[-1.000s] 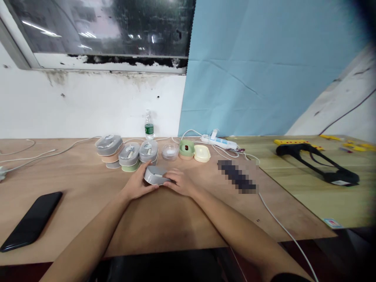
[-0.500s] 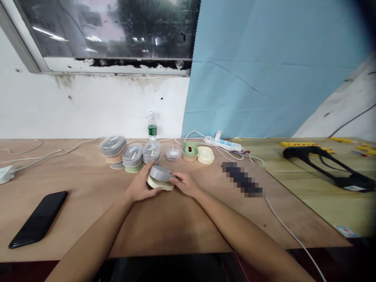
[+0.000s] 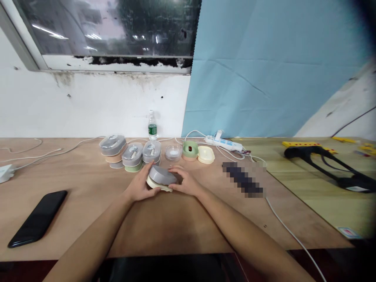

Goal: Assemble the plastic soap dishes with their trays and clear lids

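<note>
Cupping grey-lidded dish (image 3: 161, 176), left hand (image 3: 140, 187), right hand (image 3: 185, 181)

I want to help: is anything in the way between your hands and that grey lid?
Nothing visible is in the way: the left hand and right hand both touch the grey oval lid directly, and it sits on the cream oval base.

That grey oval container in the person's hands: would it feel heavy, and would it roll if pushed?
Probably light for its size: the grey lid looks like thin moulded plastic, and the left hand and right hand cradle it loosely. Its flat oval shape suggests sliding rather than rolling. The lid sits askew on the cream base, so it may shift.
</note>
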### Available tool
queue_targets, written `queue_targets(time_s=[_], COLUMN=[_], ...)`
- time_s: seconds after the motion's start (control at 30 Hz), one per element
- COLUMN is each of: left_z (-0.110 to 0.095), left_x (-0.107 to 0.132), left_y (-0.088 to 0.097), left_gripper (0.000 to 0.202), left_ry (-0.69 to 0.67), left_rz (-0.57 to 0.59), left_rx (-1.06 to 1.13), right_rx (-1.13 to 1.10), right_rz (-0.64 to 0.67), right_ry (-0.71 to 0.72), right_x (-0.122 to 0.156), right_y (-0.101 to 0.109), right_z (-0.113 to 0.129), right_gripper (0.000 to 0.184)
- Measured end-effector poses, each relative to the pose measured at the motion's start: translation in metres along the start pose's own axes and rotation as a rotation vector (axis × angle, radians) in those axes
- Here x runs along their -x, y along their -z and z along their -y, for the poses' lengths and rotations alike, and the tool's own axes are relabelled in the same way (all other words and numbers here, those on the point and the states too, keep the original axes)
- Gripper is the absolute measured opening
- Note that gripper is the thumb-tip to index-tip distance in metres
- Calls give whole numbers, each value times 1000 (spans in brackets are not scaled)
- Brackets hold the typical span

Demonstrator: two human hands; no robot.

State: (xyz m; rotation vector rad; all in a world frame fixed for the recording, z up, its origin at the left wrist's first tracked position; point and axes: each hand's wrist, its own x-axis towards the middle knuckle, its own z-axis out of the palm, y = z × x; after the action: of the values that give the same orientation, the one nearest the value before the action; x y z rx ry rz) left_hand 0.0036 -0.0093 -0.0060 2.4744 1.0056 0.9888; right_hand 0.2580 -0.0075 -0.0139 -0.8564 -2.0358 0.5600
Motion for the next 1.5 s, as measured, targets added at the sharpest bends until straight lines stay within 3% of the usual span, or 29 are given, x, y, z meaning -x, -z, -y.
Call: queue_targets(time_s=[0.17,0.3,0.4,0.63,0.83,1.0,1.13,1.33,1.5], left_z=[-3,-2,0,-4,-6,-7,-6,-5,-5], left_x=[-1,1,2,0,-1,-1,0,1,1], left_y=[0,0,-2,0,4,4,4,3,3], left_gripper=[102,101,107,110,106,104,103,101,101], left_ry=[-28,-4,23,20,59,68,71,93,93], left_rz=[-12,-33,-22,-6,27,36,43,42,31], left_rx=[-9,-1,0,50,42,18,14,9,-4], right_rx=[67,-59,-112,-79,-247,-528,-607,-423,-168], right_rz=[193,141,-26,-635,-796,-796,-768,-771,-766], right_ry=[-81,-179,-238,-306,-338,-466,-562,-597,-530], right_x=[-1,0,1,-4,-9,-10,-13,-12,-5], right_y=[1,1,1,21,43,47,47,44,43], right_z=[-4,-10,-16,-35,-59,-69,-73,-84,-86], right_gripper=[75,54,45,35,39,50,72,89,80])
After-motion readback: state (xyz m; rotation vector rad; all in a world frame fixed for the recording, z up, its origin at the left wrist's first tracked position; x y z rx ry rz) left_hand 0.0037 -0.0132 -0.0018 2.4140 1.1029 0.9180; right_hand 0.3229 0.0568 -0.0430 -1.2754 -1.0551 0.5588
